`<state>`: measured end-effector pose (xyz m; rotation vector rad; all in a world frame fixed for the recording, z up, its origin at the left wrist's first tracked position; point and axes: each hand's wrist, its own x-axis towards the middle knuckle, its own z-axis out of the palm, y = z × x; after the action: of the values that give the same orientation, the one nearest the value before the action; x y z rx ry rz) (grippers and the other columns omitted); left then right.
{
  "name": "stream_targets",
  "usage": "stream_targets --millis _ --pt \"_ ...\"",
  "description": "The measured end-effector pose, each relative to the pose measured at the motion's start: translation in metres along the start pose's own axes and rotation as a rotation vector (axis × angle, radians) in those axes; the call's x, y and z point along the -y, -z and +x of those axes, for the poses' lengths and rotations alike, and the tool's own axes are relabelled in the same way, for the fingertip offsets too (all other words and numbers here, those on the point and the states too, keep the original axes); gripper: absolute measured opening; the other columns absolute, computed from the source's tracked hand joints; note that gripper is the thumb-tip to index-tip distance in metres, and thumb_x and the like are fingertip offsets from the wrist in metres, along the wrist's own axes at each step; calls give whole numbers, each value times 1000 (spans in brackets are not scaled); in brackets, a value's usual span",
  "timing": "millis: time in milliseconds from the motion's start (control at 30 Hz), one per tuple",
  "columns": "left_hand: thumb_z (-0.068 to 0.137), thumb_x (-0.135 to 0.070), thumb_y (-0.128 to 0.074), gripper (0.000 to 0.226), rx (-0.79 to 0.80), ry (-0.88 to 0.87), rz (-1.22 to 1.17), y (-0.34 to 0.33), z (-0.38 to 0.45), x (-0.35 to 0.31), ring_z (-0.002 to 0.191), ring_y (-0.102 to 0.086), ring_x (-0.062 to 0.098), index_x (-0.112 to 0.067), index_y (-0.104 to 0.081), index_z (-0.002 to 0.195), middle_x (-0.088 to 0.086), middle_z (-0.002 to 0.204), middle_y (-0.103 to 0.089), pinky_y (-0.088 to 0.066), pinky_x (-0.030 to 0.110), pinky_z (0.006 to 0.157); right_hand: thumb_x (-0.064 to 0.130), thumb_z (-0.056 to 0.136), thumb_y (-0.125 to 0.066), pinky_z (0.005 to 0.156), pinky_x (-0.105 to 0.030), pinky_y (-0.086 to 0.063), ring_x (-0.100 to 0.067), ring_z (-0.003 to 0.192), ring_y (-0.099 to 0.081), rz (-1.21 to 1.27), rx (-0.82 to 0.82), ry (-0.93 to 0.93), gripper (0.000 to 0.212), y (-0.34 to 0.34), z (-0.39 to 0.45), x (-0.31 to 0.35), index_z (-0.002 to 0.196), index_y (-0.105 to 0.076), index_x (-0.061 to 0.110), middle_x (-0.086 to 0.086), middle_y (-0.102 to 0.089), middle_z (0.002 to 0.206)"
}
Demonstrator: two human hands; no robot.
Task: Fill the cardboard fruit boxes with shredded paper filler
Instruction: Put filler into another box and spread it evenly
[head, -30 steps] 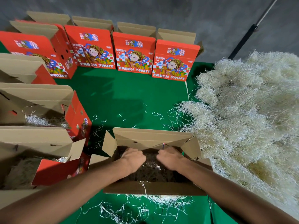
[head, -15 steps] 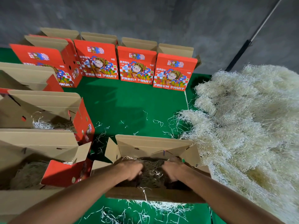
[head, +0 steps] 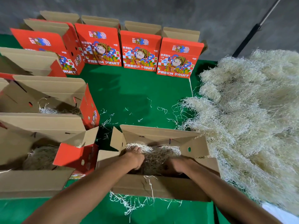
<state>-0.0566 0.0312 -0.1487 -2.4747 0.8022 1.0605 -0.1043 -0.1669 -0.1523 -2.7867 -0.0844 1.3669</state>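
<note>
While both forearms reach down into the open box (head: pixel 161 186) nearest the camera, the shredded paper (head: pixel 155 156) inside is gripped by the left hand (head: pixel 135 157) and by the right hand (head: pixel 175 164) — fingers curled into the strands. Filled boxes (head: pixel 40 143) are seen to the left, the loose paper pile (head: pixel 252 113) to the right — upright red boxes (head: pixel 140 50) are lined along the far wall.

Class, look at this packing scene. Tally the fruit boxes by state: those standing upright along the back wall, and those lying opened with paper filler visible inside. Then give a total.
Upright boxes along the wall: 4
Opened boxes with filler visible: 3
Total: 7
</note>
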Motion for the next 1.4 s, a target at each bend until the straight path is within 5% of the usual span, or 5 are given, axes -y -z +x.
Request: stream_targets --millis 200,467,967,1200,1400 --pt "90 0 -51 56 -361 -114 -273 8 0 -5 143 -36 33 -18 -46 143 14 157 -35 -26 48 120 40 89 -60 87 -34 -50 -25 102 -64 69 -447 166 31 22 -4 7 118 -60 28 0 -66 113" --pt "86 2 -61 70 -19 -104 -36 4 2 -3 153 -4 29 -17 -39 150 5 167 1 -25 54 119 -15 88 -47 124 -52 -15 -32 154 -8 -246 -214 80 42 3 8 -6 122 -57 7 -3 2 169" --pt "98 -37 -53 54 -618 29 17 81 -58 35 139 -40 23 -18 -40 147 5 149 -46 -27 48 119 35 101 -39 84 -40 -54 -23 102 -67 -392 -741 -42 43 73 -50 -29 143 -40 25 -2 -67 121" --pt "95 -33 -58 88 -746 435 -15 108 -74 42 150 -10 41 -10 -2 159 17 165 -9 -9 67 118 27 83 -73 116 -70 4 -44 151 6 -557 -818 -254 109 98 -65 -53 160 3 16 -19 3 165" --pt "90 -9 -64 70 -680 610 -241 116 -85 45 118 -56 33 -6 -29 151 18 142 -45 -49 40 72 7 92 -61 91 -46 -57 -53 127 -48 -189 -898 -391 105 108 -70 -46 153 24 4 -37 20 156"
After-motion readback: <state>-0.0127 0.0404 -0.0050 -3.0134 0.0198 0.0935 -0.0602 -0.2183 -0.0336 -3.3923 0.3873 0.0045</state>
